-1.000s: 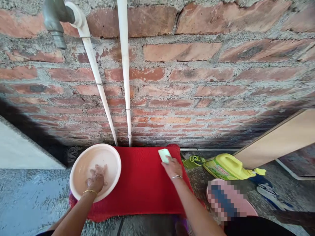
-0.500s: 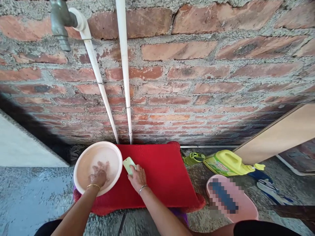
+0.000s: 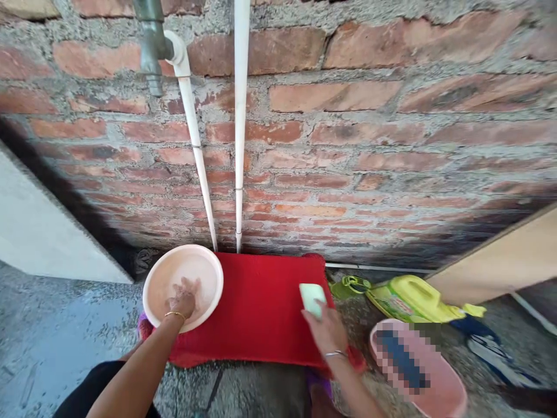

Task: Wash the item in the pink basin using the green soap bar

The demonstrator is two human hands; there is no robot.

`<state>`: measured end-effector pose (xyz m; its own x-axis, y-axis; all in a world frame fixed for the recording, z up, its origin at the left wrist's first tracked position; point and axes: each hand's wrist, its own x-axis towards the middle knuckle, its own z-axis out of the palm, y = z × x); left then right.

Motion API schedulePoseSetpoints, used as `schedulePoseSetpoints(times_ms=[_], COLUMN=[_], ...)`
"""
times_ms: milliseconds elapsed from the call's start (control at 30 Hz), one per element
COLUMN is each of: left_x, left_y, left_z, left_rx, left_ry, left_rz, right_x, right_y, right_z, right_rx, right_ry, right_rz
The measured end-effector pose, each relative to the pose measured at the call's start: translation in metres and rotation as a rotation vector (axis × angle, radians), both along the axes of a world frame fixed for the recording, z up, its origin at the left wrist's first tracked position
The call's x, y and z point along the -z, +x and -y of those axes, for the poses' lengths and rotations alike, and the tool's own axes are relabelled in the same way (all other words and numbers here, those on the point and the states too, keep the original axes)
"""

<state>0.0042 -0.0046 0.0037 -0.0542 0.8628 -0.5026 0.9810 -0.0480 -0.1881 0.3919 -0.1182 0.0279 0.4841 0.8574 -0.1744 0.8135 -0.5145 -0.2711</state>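
Observation:
My left hand [image 3: 180, 299] is inside a pale pink basin [image 3: 150, 310], with its fingers spread in shallow water. The basin stands on the left end of a red cloth [image 3: 261, 313], which lies flat over something low and hangs at its corners. Toward the cloth's right end, my right hand [image 3: 328, 331] grips a pale green soap bar [image 3: 311, 297] between thumb and fingers. That hand is a little blurred, and part of the bar is hidden behind it.
A brick wall with white pipes [image 3: 241, 128] and a tap [image 3: 151, 52] rises behind. To the right lie a yellow-green detergent jug [image 3: 411, 296], a green container [image 3: 348, 286], a pink tub [image 3: 444, 371] and a blue-and-white sandal [image 3: 496, 354]. A pale slab [image 3: 47, 220] stands at left.
My right hand has carried the soap bar from beside the basin to the cloth's right end. The left hand stays in the basin. The view has shifted slightly.

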Motion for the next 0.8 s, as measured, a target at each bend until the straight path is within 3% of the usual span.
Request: schedulePoseSetpoints(times_ms=[133,233,300,367,500,600,633,700,800], left_x=[-0.004,-0.005,-0.005,-0.003,0.002,0.005,0.006,0.007,0.006], left_y=[-0.002,0.000,0.001,0.001,-0.002,-0.005,-0.006,-0.006,-0.006], left_z=[0.000,-0.003,-0.004,-0.005,-0.005,-0.006,-0.006,-0.007,-0.007], left_rx=[-0.010,-0.022,-0.028,-0.025,-0.027,-0.031,-0.031,-0.020,-0.003], left_ry=[-0.030,-0.048,-0.052,-0.060,-0.063,-0.065,-0.063,-0.057,-0.065], left_rz=[0.004,0.005,0.002,0.005,0.015,0.019,0.020,0.019,0.000], right_x=[0.005,0.011,0.011,0.009,0.006,0.003,0.003,0.002,0.005], right_y=[-0.126,-0.168,-0.152,-0.107,0.013,0.062,0.061,0.031,-0.064], right_z=[-0.003,-0.007,-0.008,-0.005,0.018,0.036,0.037,0.034,0.026], right_rx=[-0.421,-0.571,-0.534,-0.414,-0.036,0.247,0.278,0.204,-0.146], right_ry=[-0.090,-0.126,-0.145,-0.160,-0.181,-0.178,-0.148,-0.066,-0.028], right_rz=[-0.118,-0.151,-0.120,-0.054,0.057,0.095,0.109,0.091,-0.076])
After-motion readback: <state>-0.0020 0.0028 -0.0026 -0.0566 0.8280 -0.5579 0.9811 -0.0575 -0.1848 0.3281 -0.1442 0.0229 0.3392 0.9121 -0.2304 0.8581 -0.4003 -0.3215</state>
